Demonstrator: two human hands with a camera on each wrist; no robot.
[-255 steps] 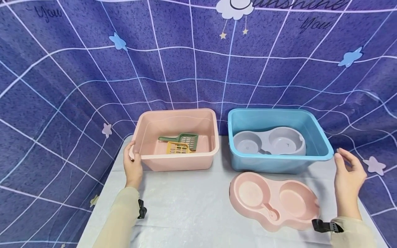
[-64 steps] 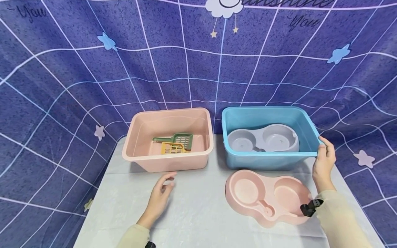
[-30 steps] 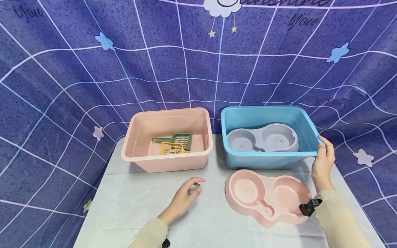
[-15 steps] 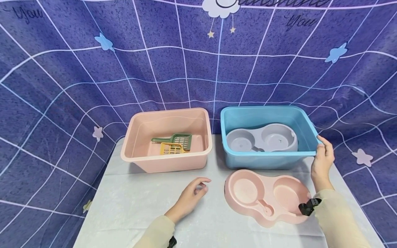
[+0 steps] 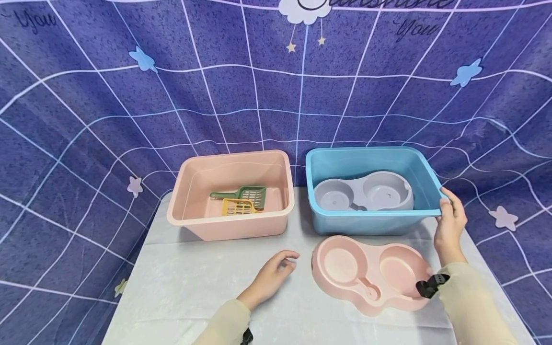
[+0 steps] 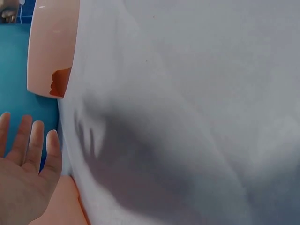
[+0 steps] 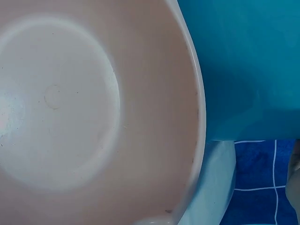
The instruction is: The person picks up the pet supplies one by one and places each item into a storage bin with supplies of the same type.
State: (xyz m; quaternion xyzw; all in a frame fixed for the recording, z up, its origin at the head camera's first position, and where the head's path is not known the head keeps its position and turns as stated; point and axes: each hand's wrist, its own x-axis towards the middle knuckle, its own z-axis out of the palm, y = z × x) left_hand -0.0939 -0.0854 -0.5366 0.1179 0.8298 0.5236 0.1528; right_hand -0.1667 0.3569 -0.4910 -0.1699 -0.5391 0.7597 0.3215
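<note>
In the head view my left hand (image 5: 269, 280) hovers over the white-covered table, fingers loosely bent and holding nothing. It is just left of a pink double pet bowl (image 5: 373, 258). The left wrist view shows that hand (image 6: 28, 178) with fingers spread, the bowl's notched end beyond them. My right hand (image 5: 450, 230) holds the front right corner of a blue litter box (image 5: 366, 224), thumb and fingers at its rim. A grey double pet bowl (image 5: 358, 184) lies inside that box. The pink bowl's round basin (image 7: 56, 103) fills much of the right wrist view.
A pink litter box (image 5: 241, 230) stands at the back left. In it lie a green litter scoop (image 5: 228, 194) and a yellow litter scoop (image 5: 237, 207). A purple-blue grid-patterned curtain (image 5: 241, 96) hangs behind and along both sides of the table (image 5: 185, 287).
My left hand has left the pink litter box's rim and moved right, near the pink double bowl. My right hand has come onto the blue litter box's corner and stayed there.
</note>
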